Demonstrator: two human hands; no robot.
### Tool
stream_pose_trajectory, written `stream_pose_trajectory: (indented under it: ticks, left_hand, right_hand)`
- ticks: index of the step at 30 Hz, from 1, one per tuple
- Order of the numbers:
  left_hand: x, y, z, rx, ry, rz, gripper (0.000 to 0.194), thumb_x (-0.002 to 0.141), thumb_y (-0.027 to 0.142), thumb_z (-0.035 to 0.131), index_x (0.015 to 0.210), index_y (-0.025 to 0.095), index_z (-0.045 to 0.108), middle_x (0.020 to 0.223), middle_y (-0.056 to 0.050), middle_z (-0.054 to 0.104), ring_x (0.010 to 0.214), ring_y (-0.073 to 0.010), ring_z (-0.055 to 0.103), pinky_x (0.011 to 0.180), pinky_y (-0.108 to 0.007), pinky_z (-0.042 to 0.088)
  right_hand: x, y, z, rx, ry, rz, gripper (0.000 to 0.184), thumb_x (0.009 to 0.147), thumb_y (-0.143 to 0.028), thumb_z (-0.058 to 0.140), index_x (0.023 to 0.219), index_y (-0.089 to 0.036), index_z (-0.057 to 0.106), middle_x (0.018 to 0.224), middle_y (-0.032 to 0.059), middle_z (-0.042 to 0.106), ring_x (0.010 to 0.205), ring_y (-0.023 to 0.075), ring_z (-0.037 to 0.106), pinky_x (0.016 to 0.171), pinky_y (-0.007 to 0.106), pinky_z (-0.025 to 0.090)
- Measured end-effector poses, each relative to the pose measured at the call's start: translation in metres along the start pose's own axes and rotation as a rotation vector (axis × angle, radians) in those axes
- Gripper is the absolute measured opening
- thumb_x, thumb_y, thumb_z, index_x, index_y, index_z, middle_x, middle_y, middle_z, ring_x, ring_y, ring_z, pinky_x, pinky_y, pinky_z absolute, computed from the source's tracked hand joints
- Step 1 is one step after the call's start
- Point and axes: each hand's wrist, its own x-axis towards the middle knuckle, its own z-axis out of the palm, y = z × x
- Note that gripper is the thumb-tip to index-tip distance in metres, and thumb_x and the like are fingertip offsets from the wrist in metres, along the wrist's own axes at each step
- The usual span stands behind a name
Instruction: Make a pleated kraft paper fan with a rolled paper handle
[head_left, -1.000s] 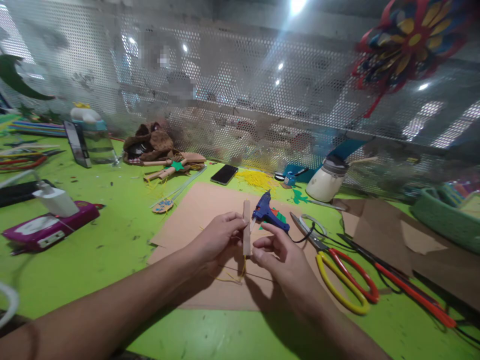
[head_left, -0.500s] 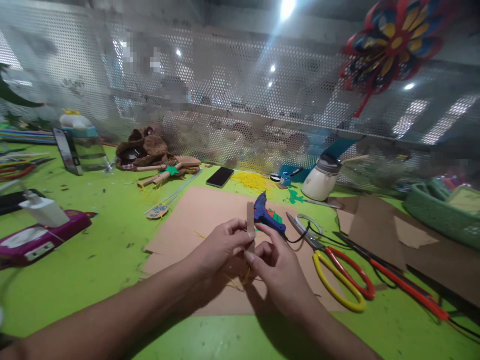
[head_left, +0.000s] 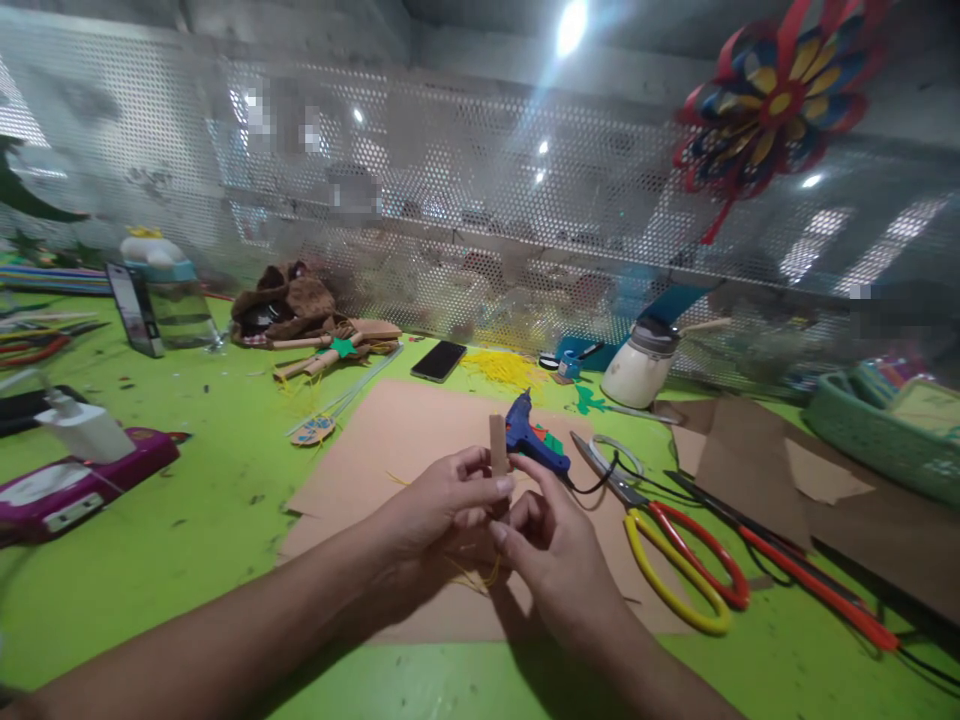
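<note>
Between my two hands stands a narrow brown cardboard strip [head_left: 498, 446], upright over the cardboard sheets. My left hand [head_left: 450, 500] pinches it with thumb and fingers from the left. My right hand [head_left: 551, 530] is closed around its lower part, which the fingers mostly hide. Thin yellow strands [head_left: 476, 575] hang below the hands. Just behind the strip lies a blue glue gun [head_left: 534, 437] beside small green and orange pieces. Brown cardboard sheets [head_left: 405, 420] lie under the hands.
Scissors [head_left: 675, 560] with red and yellow handles lie right of my hands, near a red-handled tool [head_left: 817, 585]. Behind are a phone [head_left: 439, 361], yellow shreds [head_left: 502, 369] and a white jar [head_left: 637, 370]. A purple power strip [head_left: 97, 480] sits left, a green basket [head_left: 885, 425] right.
My left thumb has shifted slightly along the strip, and both hands stay closed on it. The whole view has moved a little; the things on the table lie as before.
</note>
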Motion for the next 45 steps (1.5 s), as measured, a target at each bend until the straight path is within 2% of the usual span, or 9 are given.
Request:
stream_pose_trajectory:
  ticks: [5, 11, 16, 20, 23, 29, 34, 39, 45]
  left_hand:
    - [0.001, -0.001, -0.003, 0.003, 0.116, -0.011, 0.028, 0.074, 0.033, 0.075, 0.088, 0.014, 0.062, 0.069, 0.0, 0.057, 0.057, -0.0101, 0.053, 0.054, -0.022, 0.039]
    - [0.003, 0.002, -0.006, -0.017, 0.162, 0.057, 0.024, 0.069, 0.027, 0.079, 0.074, 0.013, 0.06, 0.061, 0.001, 0.055, 0.053, -0.0079, 0.049, 0.055, -0.021, 0.04]
    - [0.004, 0.009, -0.007, -0.12, 0.245, 0.031, 0.02, 0.067, 0.022, 0.078, 0.075, 0.014, 0.062, 0.065, 0.0, 0.059, 0.058, -0.01, 0.052, 0.058, -0.022, 0.042]
    - [0.005, 0.007, -0.008, -0.135, 0.205, 0.018, 0.02, 0.069, 0.023, 0.077, 0.077, 0.013, 0.062, 0.066, 0.001, 0.058, 0.057, -0.0087, 0.051, 0.058, -0.021, 0.042]
    - [0.005, 0.004, -0.006, -0.112, 0.171, 0.009, 0.021, 0.069, 0.024, 0.078, 0.078, 0.014, 0.062, 0.067, 0.001, 0.058, 0.055, -0.0079, 0.05, 0.057, -0.021, 0.041]
    - [0.002, -0.002, 0.001, -0.094, 0.11, -0.022, 0.024, 0.069, 0.024, 0.077, 0.085, 0.014, 0.063, 0.07, -0.001, 0.059, 0.06, -0.0122, 0.057, 0.061, -0.025, 0.044]
    - [-0.002, -0.006, 0.005, -0.065, 0.152, 0.014, 0.024, 0.069, 0.027, 0.078, 0.08, 0.016, 0.06, 0.061, 0.002, 0.055, 0.053, -0.0114, 0.055, 0.056, -0.024, 0.044]
    - [-0.004, -0.007, 0.007, -0.04, 0.192, 0.022, 0.025, 0.07, 0.029, 0.077, 0.082, 0.017, 0.06, 0.065, -0.001, 0.059, 0.058, -0.0148, 0.06, 0.055, -0.025, 0.047]
    - [-0.004, -0.01, 0.011, -0.193, 0.151, 0.001, 0.02, 0.07, 0.019, 0.075, 0.08, 0.017, 0.057, 0.07, -0.003, 0.063, 0.065, -0.0166, 0.064, 0.064, -0.028, 0.051]
  right_hand:
    - [-0.002, -0.002, 0.002, 0.032, -0.03, 0.035, 0.064, 0.077, -0.023, 0.065, 0.134, -0.016, 0.038, 0.062, -0.0082, 0.047, 0.058, 0.0132, 0.049, 0.06, 0.031, 0.045]
    - [-0.006, -0.003, 0.005, 0.091, -0.092, 0.018, 0.053, 0.088, -0.043, 0.054, 0.132, -0.017, 0.041, 0.066, -0.005, 0.051, 0.064, 0.0157, 0.053, 0.062, 0.032, 0.046]
    - [-0.006, -0.002, 0.001, 0.012, -0.036, -0.021, 0.049, 0.088, -0.047, 0.055, 0.128, -0.019, 0.046, 0.08, 0.0012, 0.06, 0.081, 0.02, 0.06, 0.077, 0.038, 0.047]
    - [-0.004, -0.002, -0.002, 0.012, 0.007, -0.017, 0.048, 0.088, -0.047, 0.055, 0.127, -0.02, 0.048, 0.083, 0.0026, 0.062, 0.081, 0.0202, 0.061, 0.076, 0.038, 0.049]
    - [-0.002, -0.003, -0.001, 0.025, 0.015, -0.018, 0.047, 0.086, -0.043, 0.058, 0.125, -0.018, 0.048, 0.077, 0.0006, 0.061, 0.075, 0.0185, 0.06, 0.071, 0.035, 0.049]
    - [0.002, -0.004, 0.004, 0.003, 0.09, -0.025, 0.045, 0.082, -0.035, 0.061, 0.121, -0.016, 0.05, 0.067, -0.0039, 0.055, 0.065, 0.0162, 0.056, 0.064, 0.032, 0.046]
    - [0.003, -0.001, 0.006, -0.043, 0.106, -0.018, 0.046, 0.081, -0.029, 0.061, 0.123, -0.015, 0.049, 0.066, -0.0045, 0.055, 0.063, 0.0155, 0.057, 0.062, 0.031, 0.046]
    - [0.003, -0.002, 0.008, 0.016, 0.113, -0.013, 0.043, 0.08, -0.032, 0.063, 0.12, -0.017, 0.051, 0.064, -0.0052, 0.055, 0.061, 0.0146, 0.057, 0.059, 0.029, 0.045]
    - [0.004, -0.002, 0.008, 0.028, 0.117, -0.048, 0.036, 0.083, -0.034, 0.06, 0.114, -0.018, 0.053, 0.067, -0.0036, 0.057, 0.066, 0.0161, 0.059, 0.063, 0.031, 0.047]
